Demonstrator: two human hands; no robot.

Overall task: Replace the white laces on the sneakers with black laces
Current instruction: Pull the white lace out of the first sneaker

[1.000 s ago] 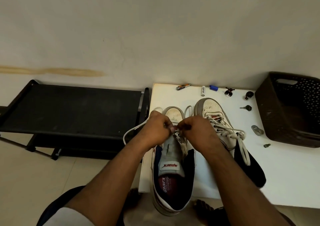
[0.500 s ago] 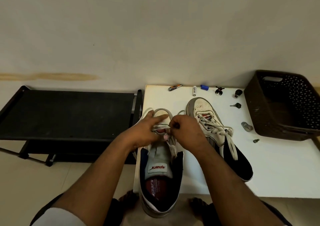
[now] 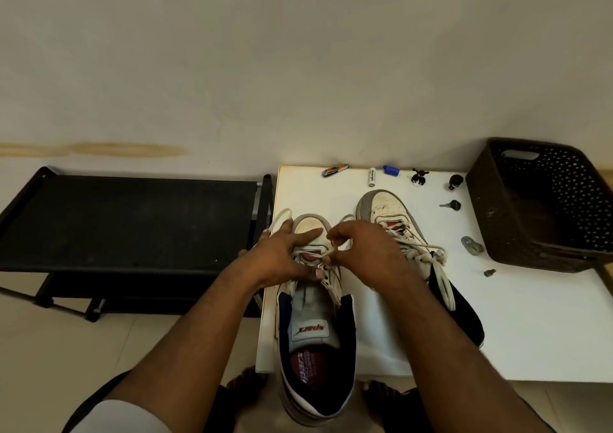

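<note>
The right hand [image 3: 368,253] pinches the limp, light white lace [image 3: 326,254] just beyond the left hand's [image 3: 282,260] spread fingers; best gripped near the eyelet.

Place: a plain room in a home, by the look of it.
Walls: bare off-white wall [image 3: 298,67] with a yellowish stain.
Floor: pale tiles [image 3: 39,349].
Furniture: low white tabletop [image 3: 530,316], black rack [image 3: 132,220], dark plastic basket [image 3: 517,220].
Clutter: battery [image 3: 372,177], small oddments along the wall.
</note>
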